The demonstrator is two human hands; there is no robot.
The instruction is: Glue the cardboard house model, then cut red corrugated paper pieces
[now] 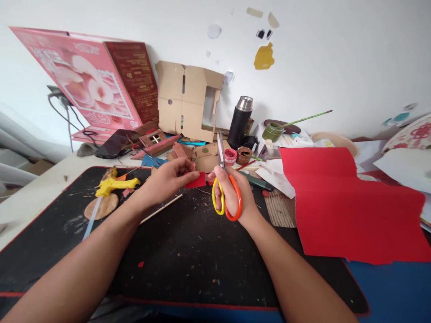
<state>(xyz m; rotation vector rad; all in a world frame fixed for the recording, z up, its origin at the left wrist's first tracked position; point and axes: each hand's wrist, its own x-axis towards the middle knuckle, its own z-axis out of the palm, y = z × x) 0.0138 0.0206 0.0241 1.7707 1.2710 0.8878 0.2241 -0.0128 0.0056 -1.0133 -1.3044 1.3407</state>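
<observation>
My left hand (pixel 171 179) pinches a small piece of red paper (pixel 196 180) between thumb and fingers, above the black mat (pixel 188 260). In my right hand (pixel 237 193) is a pair of scissors (pixel 237 199) with one yellow and one orange handle loop. Their blades point up and away from me, and look closed or nearly so. The paper piece lies just left of the scissors, apart from the blades. A thin wooden stick (pixel 161 209) rests on the mat below my left hand.
On the left, a yellow glue gun (pixel 116 183) lies over a round wooden disc (pixel 101 207). A large red sheet (pixel 353 211) covers the right side. Behind stand a black thermos (pixel 239 121), paint jars (pixel 272 132) and cut cardboard (pixel 188 98). Small scraps litter the mat.
</observation>
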